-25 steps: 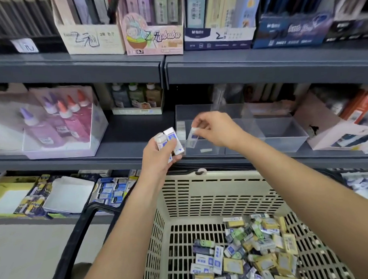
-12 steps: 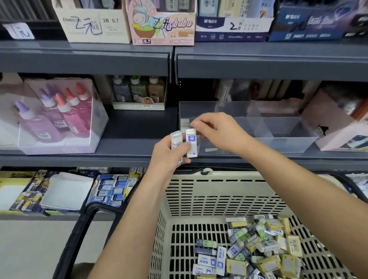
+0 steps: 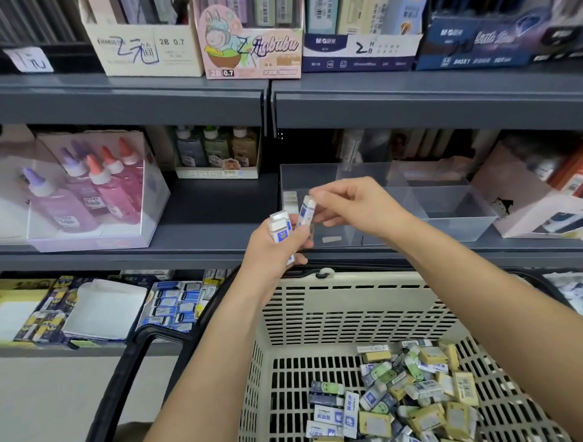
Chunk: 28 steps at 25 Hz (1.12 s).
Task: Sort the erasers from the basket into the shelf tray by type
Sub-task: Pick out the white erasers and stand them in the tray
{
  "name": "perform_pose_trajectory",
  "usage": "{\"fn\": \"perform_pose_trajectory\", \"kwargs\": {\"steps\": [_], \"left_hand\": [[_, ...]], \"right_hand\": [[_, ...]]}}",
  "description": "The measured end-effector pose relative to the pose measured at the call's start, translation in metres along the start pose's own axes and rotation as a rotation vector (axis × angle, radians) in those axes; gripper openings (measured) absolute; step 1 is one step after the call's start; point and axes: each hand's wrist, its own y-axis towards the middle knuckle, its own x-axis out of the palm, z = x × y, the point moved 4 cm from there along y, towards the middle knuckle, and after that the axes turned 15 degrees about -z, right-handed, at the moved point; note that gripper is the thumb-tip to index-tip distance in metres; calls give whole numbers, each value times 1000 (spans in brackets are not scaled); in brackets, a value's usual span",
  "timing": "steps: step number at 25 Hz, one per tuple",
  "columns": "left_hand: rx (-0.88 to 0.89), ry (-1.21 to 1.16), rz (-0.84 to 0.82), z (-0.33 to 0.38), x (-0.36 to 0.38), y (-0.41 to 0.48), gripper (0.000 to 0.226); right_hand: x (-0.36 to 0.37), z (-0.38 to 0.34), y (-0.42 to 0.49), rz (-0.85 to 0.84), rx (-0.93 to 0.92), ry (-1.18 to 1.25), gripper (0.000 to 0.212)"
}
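My left hand (image 3: 278,251) grips a white eraser with a blue sleeve (image 3: 278,226) upright, in front of the clear shelf tray (image 3: 450,225). My right hand (image 3: 353,206) pinches a second blue-and-white eraser (image 3: 305,212) by its top end, right beside the left hand's eraser. A few white erasers (image 3: 290,201) stand inside the tray's left compartment; its other compartments look bare. Below, the cream basket (image 3: 354,305) holds a heap of several erasers (image 3: 408,393): yellow, green, and blue-and-white ones.
A clear box of glue bottles (image 3: 92,196) stands left on the same shelf, small bottles (image 3: 217,150) behind. A pink carton (image 3: 533,207) sits right of the tray. The upper shelf edge (image 3: 411,95) hangs above. Black basket handles (image 3: 129,371) flank my arms.
My right hand left the tray, came back to the left hand and took hold of one of the blue-and-white erasers there, now lifting it away. The camera moved slightly closer.
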Motion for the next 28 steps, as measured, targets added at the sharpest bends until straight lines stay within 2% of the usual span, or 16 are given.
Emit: {"fn": "perform_pose_trajectory", "kwargs": {"steps": [3, 6, 8, 11, 14, 17, 20, 24, 28], "left_hand": [[57, 100, 30, 3, 0, 0, 16], [51, 46, 117, 3, -7, 1, 15], [17, 3, 184, 2, -13, 3, 14], [-6, -30, 191, 2, -15, 3, 15], [29, 24, 171, 2, -14, 1, 12], [57, 47, 186, 1, -16, 1, 7], [37, 33, 194, -1, -17, 2, 13], [39, -23, 247, -1, -19, 0, 16], [21, -41, 228, -2, -18, 2, 16]], "right_hand": [[1, -2, 1, 12, 32, -71, 6], [-14, -6, 10, 139, 30, -97, 17], [-25, -4, 17, 210, 47, -216, 12], [-18, 10, 29, 120, 116, -379, 7], [-8, 21, 36, 58, 138, -417, 6], [-4, 26, 39, -6, 167, -496, 16], [0, 24, 40, -81, 172, -637, 24], [-3, 19, 38, -86, 163, -693, 26], [1, 19, 37, -120, 166, -672, 29]]}}
